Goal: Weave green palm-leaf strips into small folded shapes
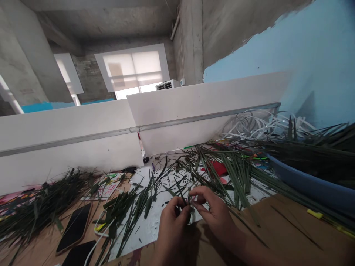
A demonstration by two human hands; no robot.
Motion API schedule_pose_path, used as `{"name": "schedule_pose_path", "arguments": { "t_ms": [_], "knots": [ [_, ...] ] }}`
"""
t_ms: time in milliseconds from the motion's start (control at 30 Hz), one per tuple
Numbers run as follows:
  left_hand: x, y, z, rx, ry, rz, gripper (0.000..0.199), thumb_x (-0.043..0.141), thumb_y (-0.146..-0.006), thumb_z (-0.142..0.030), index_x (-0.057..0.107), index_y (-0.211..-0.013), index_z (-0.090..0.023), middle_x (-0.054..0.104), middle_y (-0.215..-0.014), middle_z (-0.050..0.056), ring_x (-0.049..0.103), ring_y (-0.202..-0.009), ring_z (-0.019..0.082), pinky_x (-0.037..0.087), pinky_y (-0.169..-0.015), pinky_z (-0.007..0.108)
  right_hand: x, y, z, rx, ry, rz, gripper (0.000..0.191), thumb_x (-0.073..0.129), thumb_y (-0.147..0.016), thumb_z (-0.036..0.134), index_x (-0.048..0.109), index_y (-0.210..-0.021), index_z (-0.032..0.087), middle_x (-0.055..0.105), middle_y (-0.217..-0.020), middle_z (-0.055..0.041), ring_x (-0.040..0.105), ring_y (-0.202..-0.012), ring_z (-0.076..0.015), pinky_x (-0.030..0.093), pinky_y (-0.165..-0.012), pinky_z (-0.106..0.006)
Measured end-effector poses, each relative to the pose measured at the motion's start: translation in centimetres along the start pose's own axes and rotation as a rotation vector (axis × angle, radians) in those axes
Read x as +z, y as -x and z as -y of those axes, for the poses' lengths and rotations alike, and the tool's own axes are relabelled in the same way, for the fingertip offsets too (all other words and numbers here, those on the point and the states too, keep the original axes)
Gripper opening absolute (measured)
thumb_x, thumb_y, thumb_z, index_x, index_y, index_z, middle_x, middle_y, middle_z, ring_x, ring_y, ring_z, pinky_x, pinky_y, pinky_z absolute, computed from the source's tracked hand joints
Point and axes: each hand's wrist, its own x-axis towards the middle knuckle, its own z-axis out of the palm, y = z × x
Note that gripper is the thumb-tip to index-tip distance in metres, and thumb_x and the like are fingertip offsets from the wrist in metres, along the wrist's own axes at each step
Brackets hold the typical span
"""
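My left hand (174,217) and my right hand (213,210) meet close together at the front middle of the table. Between the fingertips of both hands are narrow green leaf strips (180,189), whose thin ends stick out upward and to the left. The left thumb and fingers pinch the strips from the left side. On the right, my forefinger is curled over and the thumb lies near it, at the same strips. Where the strips cross is partly hidden by the fingers. Under them lies a white sheet (151,225) strewn with small dark leaf scraps.
Long green leaves (240,173) lie to the right, with a dark leaf heap (52,203) at left. A blue basin (307,181) full of leaves stands at far right. Two phones (74,227) and a white cable (95,242) lie front left. White partition panels (177,122) close off the back.
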Motion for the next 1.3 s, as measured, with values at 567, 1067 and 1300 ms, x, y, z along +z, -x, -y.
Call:
{"name": "schedule_pose_path", "arguments": {
  "t_ms": [567, 1067, 1300],
  "knots": [
    [-0.6, -0.6, 0.7, 0.045, 0.119, 0.062, 0.022, 0.069, -0.077, -0.039, 0.060, -0.080, -0.019, 0.063, -0.076, 0.003, 0.056, -0.070, 0.018, 0.044, -0.068, 0.028, 0.3, -0.5, 0.8, 0.157, -0.142, 0.148, 0.019, 0.056, -0.081, 0.014, 0.069, -0.094, 0.020, 0.070, -0.090, -0.0035, 0.065, -0.086, -0.0218, 0.049, -0.080, -0.033],
    [-0.8, -0.6, 0.7, 0.074, 0.064, -0.008, 0.013, 0.065, -0.081, -0.028, 0.058, -0.088, -0.019, 0.063, -0.078, 0.002, 0.058, -0.073, 0.018, 0.044, -0.068, 0.027, 1.2, -0.5, -0.8, 0.372, -0.408, 0.169, 0.014, 0.071, -0.075, 0.031, 0.068, -0.076, 0.018, 0.069, -0.070, -0.0017, 0.063, -0.070, -0.0202, 0.049, -0.068, -0.032],
    [-0.6, -0.6, 0.4, 0.065, -0.033, -0.056, 0.016, 0.065, -0.074, -0.019, 0.052, -0.084, -0.021, 0.061, -0.079, 0.000, 0.055, -0.069, 0.016, 0.042, -0.065, 0.026, 1.1, -0.5, -1.2, 0.376, -0.354, 0.137, 0.016, 0.067, -0.079, 0.032, 0.060, -0.073, 0.019, 0.060, -0.065, 0.0019, 0.056, -0.063, -0.0174, 0.043, -0.061, -0.028]
  ]
}}
